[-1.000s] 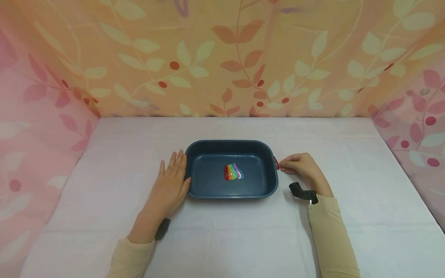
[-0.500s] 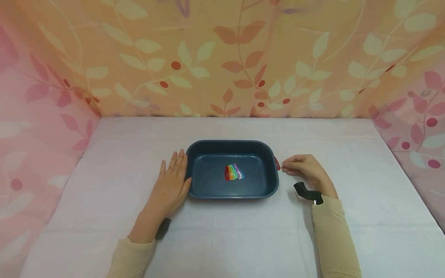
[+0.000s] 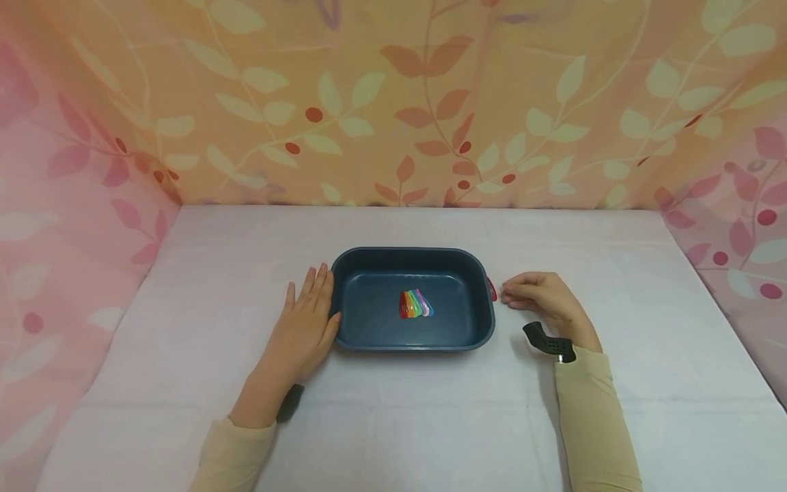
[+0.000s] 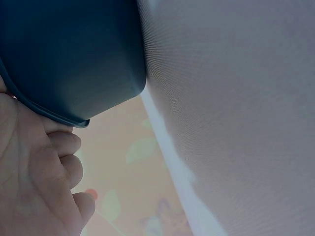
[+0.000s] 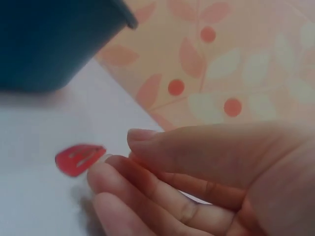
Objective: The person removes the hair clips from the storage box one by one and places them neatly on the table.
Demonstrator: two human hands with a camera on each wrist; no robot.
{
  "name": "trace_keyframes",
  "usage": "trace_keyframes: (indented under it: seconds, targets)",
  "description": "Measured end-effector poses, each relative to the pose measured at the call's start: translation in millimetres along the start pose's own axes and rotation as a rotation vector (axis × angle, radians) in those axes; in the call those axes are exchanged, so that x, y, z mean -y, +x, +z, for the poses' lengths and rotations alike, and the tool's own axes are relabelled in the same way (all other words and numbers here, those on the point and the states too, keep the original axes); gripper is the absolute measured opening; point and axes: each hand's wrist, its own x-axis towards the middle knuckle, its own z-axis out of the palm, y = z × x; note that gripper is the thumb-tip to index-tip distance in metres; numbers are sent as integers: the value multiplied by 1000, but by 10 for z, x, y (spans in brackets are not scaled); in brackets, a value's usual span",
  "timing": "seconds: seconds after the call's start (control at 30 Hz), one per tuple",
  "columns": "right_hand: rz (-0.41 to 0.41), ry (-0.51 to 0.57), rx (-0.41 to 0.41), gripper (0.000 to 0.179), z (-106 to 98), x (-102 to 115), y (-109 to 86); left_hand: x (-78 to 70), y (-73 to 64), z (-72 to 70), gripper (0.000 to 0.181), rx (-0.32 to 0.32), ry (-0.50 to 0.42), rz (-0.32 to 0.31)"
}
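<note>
A dark blue rectangular basin [image 3: 413,342] stands in the middle of the table. Several snap hair clips [image 3: 415,303], in a rainbow row, lie overlapping on its floor. My left hand [image 3: 302,328] rests flat along the basin's left side, fingers straight; in the left wrist view its fingers touch the basin's rim [image 4: 49,113]. Outside the right wall is one red snap hair clip [image 3: 492,289]. Just right of it is my right hand [image 3: 541,295], fingers loosely bent. In the right wrist view, the red clip [image 5: 78,160] sits by the fingertips, and no grip on it shows.
A white cloth [image 3: 430,424] covers the table. Patterned curtains [image 3: 393,102] rise behind it and on both sides. Black wrist-camera mounts [image 3: 550,343] sit at both wrists.
My right hand has drawn slightly to the right, away from the red hair clip, which stays beside the basin. My left hand has kept its place. The head view has shifted a little.
</note>
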Motion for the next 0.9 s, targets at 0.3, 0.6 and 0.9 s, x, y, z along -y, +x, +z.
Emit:
trace_keyframes:
  seconds: [0.3,0.6,0.9]
  targets:
    - [-96,-40,-16,37,48,163,-47,4,-4,-6,67,-4,-1,-4]
    - [-193,-41,-30,22,150,344,-188,-9,-3,-8,67,-5,-3,-5]
    - [-293,-74,-3,20,281,473,-292,-10,1,9,68,-14,8,-4]
